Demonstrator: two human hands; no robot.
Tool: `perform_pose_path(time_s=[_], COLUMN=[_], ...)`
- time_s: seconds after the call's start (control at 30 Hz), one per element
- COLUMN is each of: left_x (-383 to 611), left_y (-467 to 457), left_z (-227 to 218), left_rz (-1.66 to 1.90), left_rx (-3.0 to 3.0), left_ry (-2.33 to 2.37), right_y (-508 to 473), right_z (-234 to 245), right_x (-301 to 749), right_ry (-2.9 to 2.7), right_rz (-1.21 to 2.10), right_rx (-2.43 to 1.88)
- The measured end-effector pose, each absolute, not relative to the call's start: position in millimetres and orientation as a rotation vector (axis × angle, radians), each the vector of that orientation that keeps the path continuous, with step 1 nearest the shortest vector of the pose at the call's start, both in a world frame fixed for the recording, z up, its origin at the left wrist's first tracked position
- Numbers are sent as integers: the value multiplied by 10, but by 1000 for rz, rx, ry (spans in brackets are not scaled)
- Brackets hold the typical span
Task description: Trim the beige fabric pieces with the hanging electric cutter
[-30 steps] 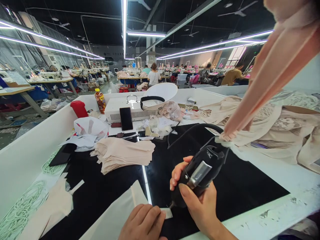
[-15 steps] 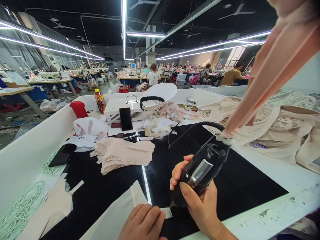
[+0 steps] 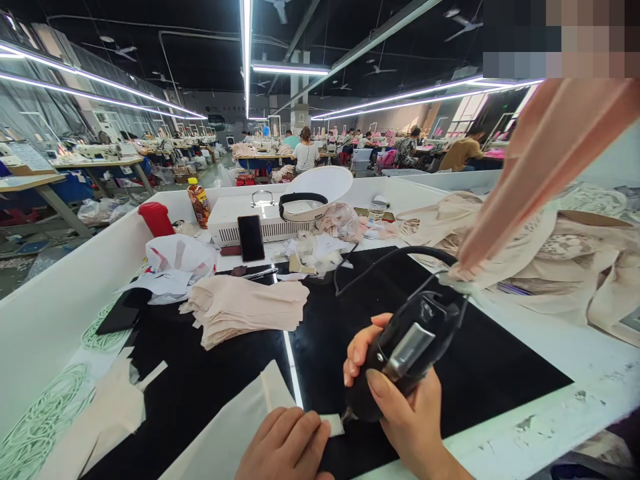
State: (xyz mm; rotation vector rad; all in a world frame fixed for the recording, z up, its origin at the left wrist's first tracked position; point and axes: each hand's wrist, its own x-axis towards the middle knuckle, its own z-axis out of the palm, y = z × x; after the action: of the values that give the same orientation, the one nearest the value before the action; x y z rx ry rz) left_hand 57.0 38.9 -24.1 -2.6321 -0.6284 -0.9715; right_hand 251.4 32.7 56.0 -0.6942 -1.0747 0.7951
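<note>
My right hand (image 3: 400, 413) is closed round a black handheld cutting tool (image 3: 400, 353) with a metal plate and a black cord (image 3: 395, 257) running off behind it. The tool's tip touches a small strip at the edge of a pale fabric piece (image 3: 235, 433). My left hand (image 3: 285, 447) lies flat on that fabric, fingers stretched out, just left of the tip. Both rest on a black mat (image 3: 475, 360) with a lit line (image 3: 293, 370) across it.
A stack of beige fabric pieces (image 3: 247, 310) lies behind. A phone (image 3: 251, 238) leans on a white machine (image 3: 260, 217). Beige garments (image 3: 565, 260) pile at right; pink fabric (image 3: 540, 173) hangs from above. A red cup (image 3: 157, 219), bottle (image 3: 199, 201), seated workers far behind.
My right hand and the tool have shifted slightly right and down. The left hand stays on the fabric.
</note>
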Motion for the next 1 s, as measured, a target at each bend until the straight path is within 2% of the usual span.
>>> perform_pose_path(time_s=[0.63, 1.0], left_x=[543, 516], left_y=[416, 427], left_z=[-150, -259], left_rz=[-953, -980], left_rx=[-2700, -2607], left_ry=[-633, -677], right_y=[278, 327], right_z=[489, 522], right_x=[2556, 2646], right_ry=[-1133, -1100], right_rz=[778, 734], right_rx=[-735, -746])
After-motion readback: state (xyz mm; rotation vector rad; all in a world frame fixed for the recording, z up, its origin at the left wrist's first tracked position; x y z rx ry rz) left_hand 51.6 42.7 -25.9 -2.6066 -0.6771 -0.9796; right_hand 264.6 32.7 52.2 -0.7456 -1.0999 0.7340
